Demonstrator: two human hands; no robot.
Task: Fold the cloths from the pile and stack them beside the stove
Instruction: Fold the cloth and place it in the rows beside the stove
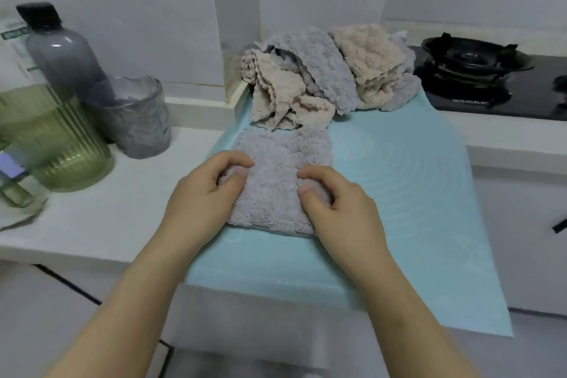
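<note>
A grey fluffy cloth (276,169) lies flat on the light blue mat (414,193), folded into a narrow strip running away from me. My left hand (205,193) pinches its left edge and my right hand (337,202) pinches its right edge, both near the strip's front end. Behind it sits the pile of cloths (322,70), grey and beige ones crumpled together at the back of the mat. The black gas stove (478,70) stands to the right of the pile.
On the white counter (122,218) to the left stand a green ribbed jar (52,144), a grey bottle (58,49) and a crinkled grey cup (135,116). The mat hangs over the counter's front edge. White wall panels rise behind.
</note>
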